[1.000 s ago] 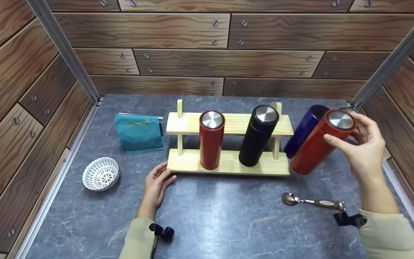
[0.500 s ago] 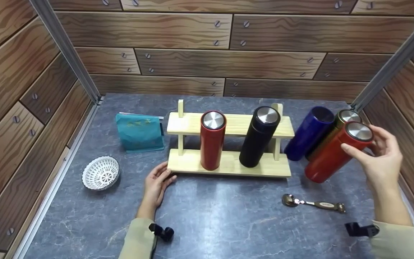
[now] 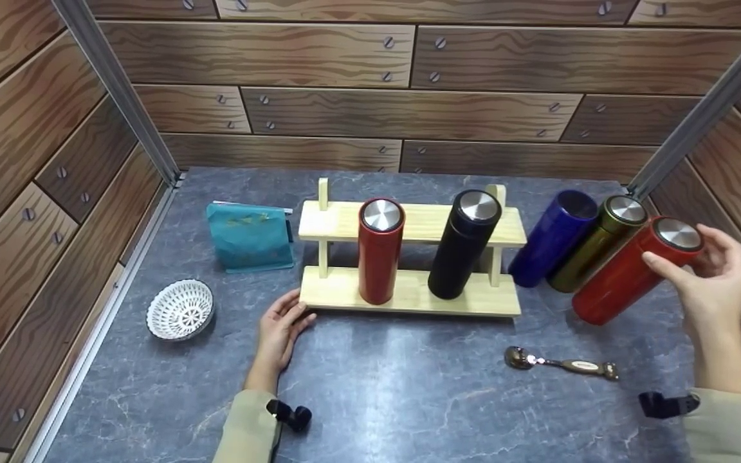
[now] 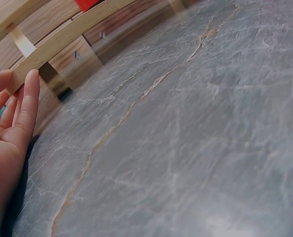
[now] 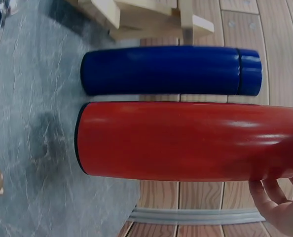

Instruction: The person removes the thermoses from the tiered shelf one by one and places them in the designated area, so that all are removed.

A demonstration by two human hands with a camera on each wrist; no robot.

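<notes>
My right hand (image 3: 682,251) grips the steel-capped top of a red flask (image 3: 621,283) at the far right, beside an olive flask (image 3: 592,247) and a blue flask (image 3: 552,239). The right wrist view shows the red flask (image 5: 186,140) in front of the blue flask (image 5: 171,70), its base close to the table, with my fingers (image 5: 279,207) round its upper end. My left hand (image 3: 280,325) lies flat on the table, fingertips against the front left corner of the wooden rack (image 3: 338,286). A second red flask (image 3: 380,251) and a black flask (image 3: 464,244) stand in the rack.
A teal pouch (image 3: 249,236) stands left of the rack and a white woven bowl (image 3: 181,310) sits near the left edge. A spoon (image 3: 560,364) lies in front of the flasks at the right. Wood-patterned walls close in three sides of the grey marble table (image 3: 409,399).
My right hand has carried the red flask rightwards, from beside the rack's right end to the right of the olive flask. The left hand has not moved.
</notes>
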